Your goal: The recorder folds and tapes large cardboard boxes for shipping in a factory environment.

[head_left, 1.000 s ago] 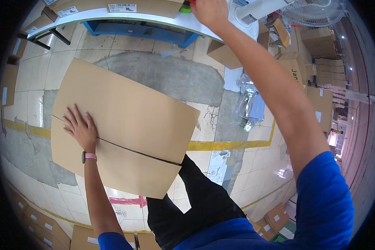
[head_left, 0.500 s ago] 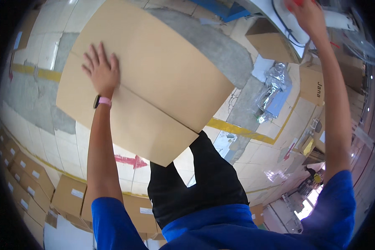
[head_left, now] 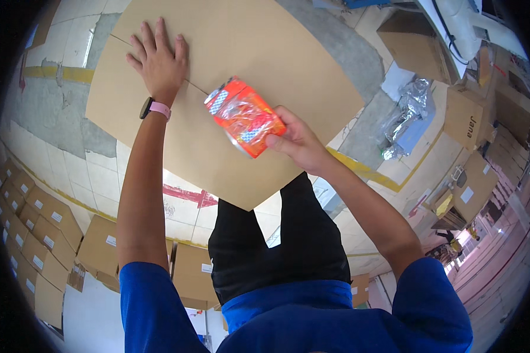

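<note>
A large brown cardboard box (head_left: pixel 241 53) stands in front of my legs, its top flaps folded down and meeting along a seam. My left hand (head_left: pixel 161 65) rests flat on that top beside the seam, fingers spread. Over the box's near right part, my right hand (head_left: pixel 297 141) grips a red tape dispenser (head_left: pixel 247 117) by its right end. It looks wrapped in shiny clear film and has blue-white checked patches. The fingers behind it are hidden.
Stacked labelled cartons (head_left: pixel 47 235) line the lower left. To the right lie crumpled silvery wrap (head_left: pixel 415 100) and an open carton (head_left: pixel 415 44) beside a white table (head_left: pixel 447 29). A yellow floor line (head_left: pixel 365 170) passes right of the box.
My right hand has come from the table at the upper right to above the box, bringing the red tape dispenser. My left hand stays flat on the box.
</note>
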Action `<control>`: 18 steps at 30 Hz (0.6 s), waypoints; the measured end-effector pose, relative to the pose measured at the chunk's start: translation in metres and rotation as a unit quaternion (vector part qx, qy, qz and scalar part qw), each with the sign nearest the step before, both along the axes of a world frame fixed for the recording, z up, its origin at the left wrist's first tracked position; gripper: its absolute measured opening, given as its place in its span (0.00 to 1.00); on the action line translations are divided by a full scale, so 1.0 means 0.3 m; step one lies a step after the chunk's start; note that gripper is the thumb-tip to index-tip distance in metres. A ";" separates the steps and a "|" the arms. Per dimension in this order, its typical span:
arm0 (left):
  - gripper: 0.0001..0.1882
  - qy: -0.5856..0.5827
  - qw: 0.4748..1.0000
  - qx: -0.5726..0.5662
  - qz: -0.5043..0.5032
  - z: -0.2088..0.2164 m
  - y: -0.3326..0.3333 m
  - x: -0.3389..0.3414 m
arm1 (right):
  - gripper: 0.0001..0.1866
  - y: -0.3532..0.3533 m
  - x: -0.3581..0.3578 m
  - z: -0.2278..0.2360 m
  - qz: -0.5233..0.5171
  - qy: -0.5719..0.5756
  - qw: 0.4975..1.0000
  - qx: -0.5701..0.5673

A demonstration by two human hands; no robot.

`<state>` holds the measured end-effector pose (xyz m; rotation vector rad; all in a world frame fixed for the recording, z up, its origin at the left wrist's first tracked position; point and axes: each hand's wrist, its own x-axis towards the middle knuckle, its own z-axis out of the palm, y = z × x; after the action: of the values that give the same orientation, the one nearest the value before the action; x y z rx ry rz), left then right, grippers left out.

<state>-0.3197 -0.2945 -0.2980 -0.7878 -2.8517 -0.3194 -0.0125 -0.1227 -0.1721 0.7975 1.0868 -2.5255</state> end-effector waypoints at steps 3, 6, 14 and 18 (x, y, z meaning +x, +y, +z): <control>0.37 -0.018 1.000 0.015 -0.018 0.040 -0.029 -0.014 | 0.18 -0.049 0.012 -0.113 0.053 0.028 0.998 0.010; 0.35 -0.055 0.988 0.119 -0.085 0.162 -0.029 0.029 | 0.18 -0.054 0.034 -0.164 0.084 0.038 0.991 0.093; 0.40 -0.597 0.789 0.142 0.017 0.331 -0.186 0.332 | 0.28 -0.041 0.037 -0.160 0.169 -0.014 0.975 0.147; 0.47 -0.738 0.598 0.234 0.205 0.395 -0.201 0.529 | 0.33 -0.027 0.058 -0.162 0.176 -0.026 0.972 0.154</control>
<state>-0.1612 -0.3550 -0.1796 0.7254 -3.5152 -2.4736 0.0048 -0.1308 -0.2206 0.6673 1.4800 -2.0620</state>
